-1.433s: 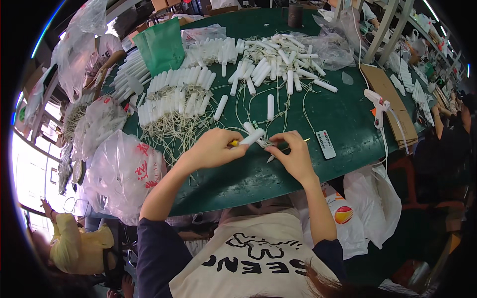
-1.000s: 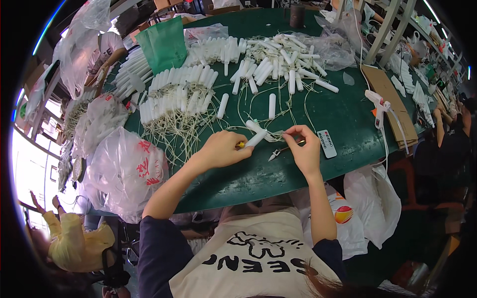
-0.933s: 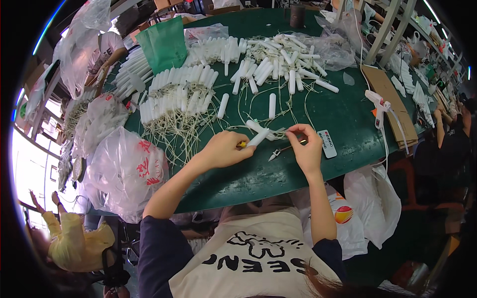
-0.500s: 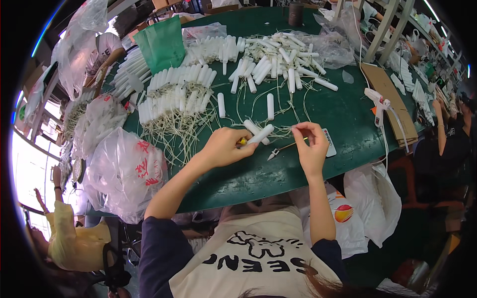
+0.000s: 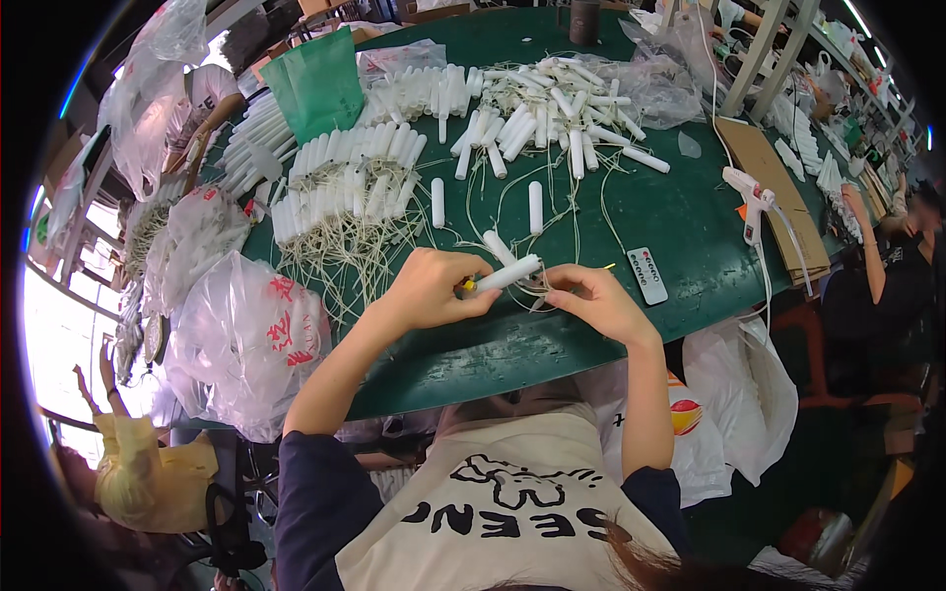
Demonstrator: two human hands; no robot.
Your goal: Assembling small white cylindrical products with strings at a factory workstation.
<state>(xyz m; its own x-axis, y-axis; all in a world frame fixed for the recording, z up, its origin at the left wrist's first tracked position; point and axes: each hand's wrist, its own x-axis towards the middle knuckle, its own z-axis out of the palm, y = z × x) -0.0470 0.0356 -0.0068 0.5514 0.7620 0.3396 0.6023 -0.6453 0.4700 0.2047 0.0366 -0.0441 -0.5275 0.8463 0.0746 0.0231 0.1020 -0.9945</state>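
My left hand (image 5: pixel 431 289) is closed around a white cylindrical tube (image 5: pixel 509 273), whose far end points right and slightly up. A small yellow piece (image 5: pixel 468 285) shows at its fingers. My right hand (image 5: pixel 603 305) pinches thin pale wires (image 5: pixel 537 288) beside the tube's right end; a thin yellow tip (image 5: pixel 610 266) sticks out behind that hand, its other part hidden. Another white tube (image 5: pixel 497 244) lies just behind the held one. Two single tubes, one at left (image 5: pixel 438 203) and one at right (image 5: pixel 535 209), lie farther back with wires trailing from them.
Piles of wired white tubes (image 5: pixel 547 108) cover the back of the green table (image 5: pixel 473 360), with rows at left (image 5: pixel 360 153). A flat white remote-like object (image 5: pixel 646 276), glue gun (image 5: pixel 751 202) and cardboard (image 5: pixel 774 197) lie right. A plastic bag (image 5: pixel 246 345) bulges at the left edge.
My right hand has moved left and down toward the tube's end, bringing the wires closer. The pointed stick seen between my hands is now mostly hidden. My left hand has shifted slightly left.
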